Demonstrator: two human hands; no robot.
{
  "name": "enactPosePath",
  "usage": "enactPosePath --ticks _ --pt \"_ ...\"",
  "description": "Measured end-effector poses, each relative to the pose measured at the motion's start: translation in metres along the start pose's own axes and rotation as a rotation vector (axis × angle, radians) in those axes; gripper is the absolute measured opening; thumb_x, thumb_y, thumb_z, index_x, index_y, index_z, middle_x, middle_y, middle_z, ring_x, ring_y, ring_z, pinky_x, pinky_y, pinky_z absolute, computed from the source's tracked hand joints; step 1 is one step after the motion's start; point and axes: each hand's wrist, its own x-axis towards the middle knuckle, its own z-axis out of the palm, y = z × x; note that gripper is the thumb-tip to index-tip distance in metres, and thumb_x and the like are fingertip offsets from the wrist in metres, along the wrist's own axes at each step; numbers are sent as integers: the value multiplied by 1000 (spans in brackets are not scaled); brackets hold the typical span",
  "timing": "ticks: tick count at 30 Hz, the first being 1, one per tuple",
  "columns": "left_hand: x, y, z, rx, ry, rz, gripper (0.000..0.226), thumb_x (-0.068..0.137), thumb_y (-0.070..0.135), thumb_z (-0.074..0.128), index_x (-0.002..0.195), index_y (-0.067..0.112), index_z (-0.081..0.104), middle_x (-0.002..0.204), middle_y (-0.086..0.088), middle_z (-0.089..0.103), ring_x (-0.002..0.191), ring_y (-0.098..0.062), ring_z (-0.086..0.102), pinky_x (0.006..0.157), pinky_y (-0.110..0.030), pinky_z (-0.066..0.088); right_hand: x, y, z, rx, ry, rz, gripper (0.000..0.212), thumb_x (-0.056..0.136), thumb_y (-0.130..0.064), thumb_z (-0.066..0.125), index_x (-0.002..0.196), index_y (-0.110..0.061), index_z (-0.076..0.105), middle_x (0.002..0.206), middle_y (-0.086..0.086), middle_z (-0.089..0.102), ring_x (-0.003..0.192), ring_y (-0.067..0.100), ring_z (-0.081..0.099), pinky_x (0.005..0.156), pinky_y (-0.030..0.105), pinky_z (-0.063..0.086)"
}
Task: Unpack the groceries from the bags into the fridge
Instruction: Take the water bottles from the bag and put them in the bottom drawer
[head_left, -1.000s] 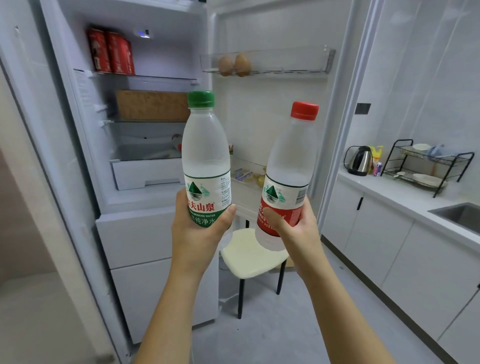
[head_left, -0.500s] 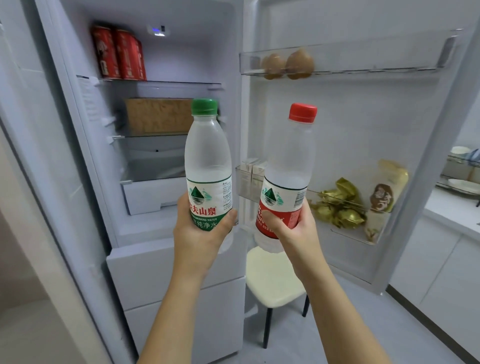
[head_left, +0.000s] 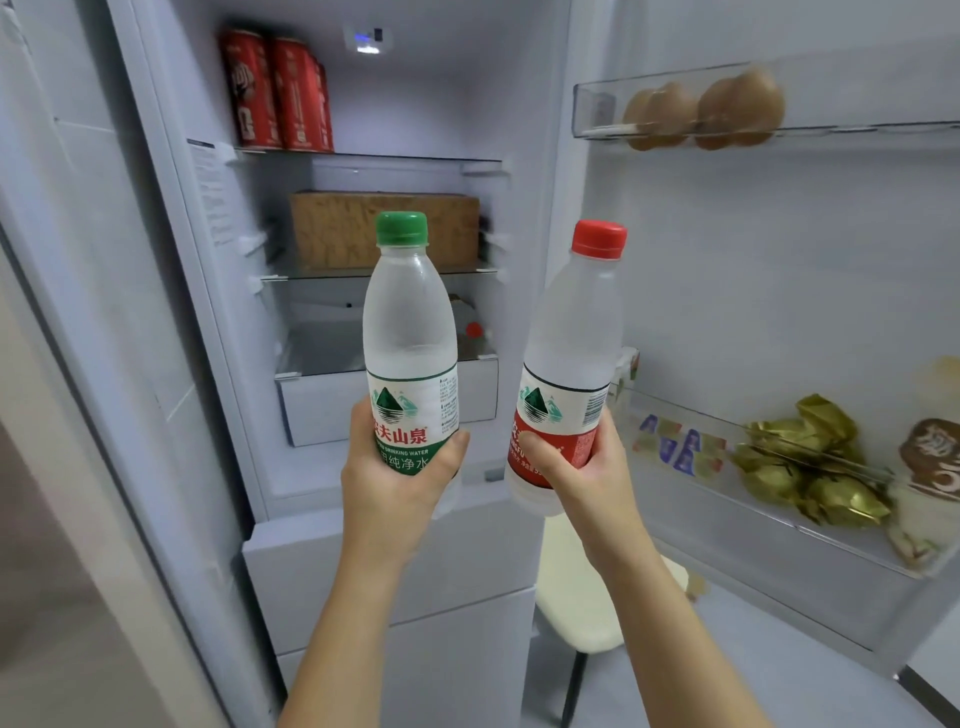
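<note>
My left hand (head_left: 395, 488) grips a green-capped water bottle (head_left: 408, 322) by its label, upright, in front of the open fridge (head_left: 156, 260). A red-capped water bottle (head_left: 574, 332), tilted slightly right, is held low on its label by my right hand (head_left: 582, 478). Both bottles hang in the air before the fridge's middle shelves and touch nothing else. Beside the right bottle stands the open fridge door (head_left: 779, 260) with its racks.
Red cans (head_left: 275, 93) stand on the top shelf, a brown box (head_left: 384, 228) on the shelf below, a white drawer (head_left: 322, 410) under that. The door's upper rack (head_left: 883, 127) holds brown eggs (head_left: 701, 111); its lower rack (head_left: 779, 525) holds gold-wrapped items (head_left: 810, 467). A cream stool (head_left: 587, 597) stands below.
The view has come closer to the fridge and its door rack. Both hands keep the same grip on their bottles, side by side.
</note>
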Motion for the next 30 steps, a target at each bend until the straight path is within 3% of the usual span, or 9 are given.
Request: enactPosePath --ticks 2,8,12,15,21,24,26,30 --pt "10 -7 0 13 7 -11 58 56 48 79 105 36 51 95 27 66 88 2 64 68 -13 51 12 9 5 -3 -15 6 52 67 -24 76 114 -35 55 102 -19 71 95 3 67 72 15 53" --pt "46 -34 7 63 33 11 53 59 44 79 102 37 50 95 31 64 89 4 63 69 -10 50 56 42 19 9 -33 10 52 67 -25 77 112 -37 54 102 -24 70 96 -1 66 72 13 52" --pt "79 -59 20 98 47 16 51 67 28 85 103 39 50 95 32 64 90 6 63 70 -8 49 93 67 27 0 -62 10 54 69 -23 81 115 -34 55 104 -20 70 96 -1 66 71 11 51" --pt "109 -83 31 126 68 3 52 72 14 84 105 37 51 96 27 65 91 5 63 67 -6 47 125 90 34 8 -128 30 53 76 -6 81 115 -31 54 102 -13 69 93 -3 66 67 10 51" --pt "146 -125 43 164 83 -77 51 73 9 82 102 36 50 99 19 63 84 12 60 61 -4 46 178 137 49 14 -172 84 56 75 -3 81 112 -34 53 102 -17 68 93 -3 66 69 12 52" --pt "154 -149 46 181 85 -134 56 72 7 83 111 27 49 99 14 63 79 15 60 58 -2 44 193 159 54 35 -157 113 59 69 -16 84 116 -31 53 104 -14 69 96 0 66 72 14 53" --pt "157 -165 46 187 78 -164 60 70 11 85 112 29 47 100 13 63 82 12 61 59 -5 46 200 174 56 30 -149 139 63 66 -26 83 120 -32 52 108 -17 68 101 2 65 76 16 53" --pt "164 -199 39 196 54 -243 59 72 10 84 111 35 47 100 13 65 90 -4 65 71 -25 55 207 207 62 -16 -138 187 64 73 -15 85 125 -32 49 115 -14 65 105 2 64 81 18 54"
